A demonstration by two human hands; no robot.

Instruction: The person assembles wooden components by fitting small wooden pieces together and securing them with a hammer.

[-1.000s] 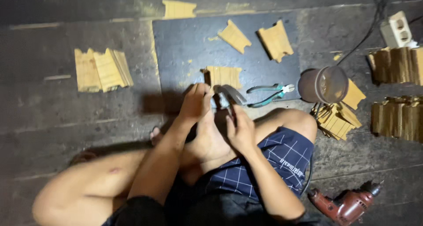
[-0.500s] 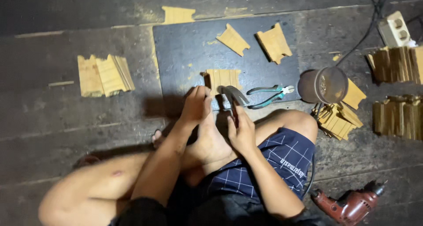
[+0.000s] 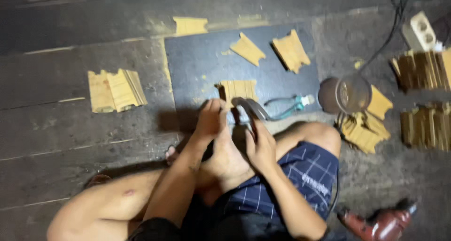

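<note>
I sit on the floor with my foot (image 3: 225,156) drawn up between my arms. My left hand (image 3: 210,121) rests its fingers on a notched wooden piece (image 3: 238,90) at the near edge of a dark mat (image 3: 197,62). My right hand (image 3: 260,145) grips the handle of a dark metal tool (image 3: 248,108) whose head points at that piece. The picture is blurred, so the kind of tool is unclear.
Teal-handled pliers (image 3: 287,107) lie on the mat beside two more wooden pieces (image 3: 291,51). Stacks of wooden pieces sit at left (image 3: 115,90) and far right (image 3: 425,98). A round tin (image 3: 344,94), a white power strip (image 3: 420,30) and a red drill (image 3: 380,222) lie around.
The view has shifted slightly and blurred. My right hand has drawn a little lower with the tool; my left hand stays on the wooden piece.
</note>
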